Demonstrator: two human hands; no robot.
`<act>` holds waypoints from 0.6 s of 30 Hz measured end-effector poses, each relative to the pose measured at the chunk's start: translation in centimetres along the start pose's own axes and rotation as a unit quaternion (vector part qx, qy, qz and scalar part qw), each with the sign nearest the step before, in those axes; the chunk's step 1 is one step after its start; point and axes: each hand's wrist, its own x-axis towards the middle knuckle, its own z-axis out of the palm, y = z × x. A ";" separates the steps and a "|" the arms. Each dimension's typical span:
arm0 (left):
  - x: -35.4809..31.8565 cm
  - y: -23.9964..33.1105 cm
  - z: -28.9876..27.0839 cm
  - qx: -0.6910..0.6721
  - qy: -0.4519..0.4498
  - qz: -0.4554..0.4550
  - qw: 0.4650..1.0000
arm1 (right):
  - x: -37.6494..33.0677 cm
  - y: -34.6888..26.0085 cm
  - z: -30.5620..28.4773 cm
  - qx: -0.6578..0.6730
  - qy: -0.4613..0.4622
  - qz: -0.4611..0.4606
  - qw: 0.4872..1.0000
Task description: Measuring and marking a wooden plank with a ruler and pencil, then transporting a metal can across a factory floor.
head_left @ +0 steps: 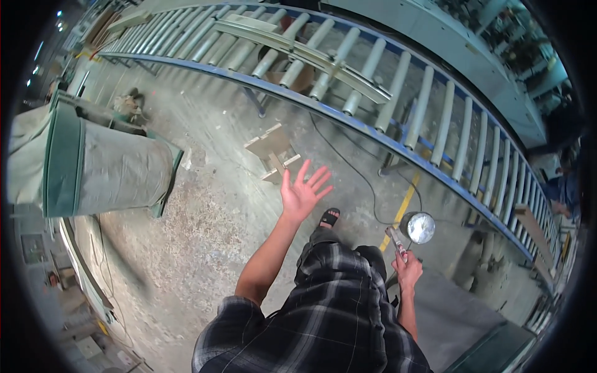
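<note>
My left hand (302, 198) is raised in front of me, palm showing and fingers spread, with nothing in it. Beyond its fingertips, a small wooden stool (268, 144) stands on the floor. At my right side, my right hand (408, 268) is closed round a slim metal hand tool (397, 242) with reddish parts; its exact kind is not clear. Close beyond the tool is a round, silvery-topped can or stool (421, 228). A dark cable (373, 202) loops over the floor near it.
A blue-framed roller conveyor (348, 115) curves across the far side, with long metal profiles (311, 56) lying on its rollers. A covered green-framed cart (124, 165) stands at left. A yellow line (405, 202) marks the floor. Grey sheeting (448, 311) lies at my right. Another person (561, 189) is at far right.
</note>
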 end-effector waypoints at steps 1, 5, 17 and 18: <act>-0.1 0.3 -2.0 0.053 0.054 0.004 0.997 | 0.3 -0.6 -0.4 -0.001 -0.008 -0.008 1.000; -2.1 0.8 -11.1 0.188 0.235 0.023 0.953 | 1.5 -0.8 -0.3 -0.016 -0.038 -0.044 0.998; -19.5 -4.2 -26.1 0.484 0.577 -0.029 0.657 | 3.8 3.2 1.7 -0.064 -0.037 -0.152 0.986; -19.7 -4.0 -25.7 0.492 0.576 -0.030 0.652 | 4.2 2.9 1.8 -0.060 -0.055 -0.144 0.986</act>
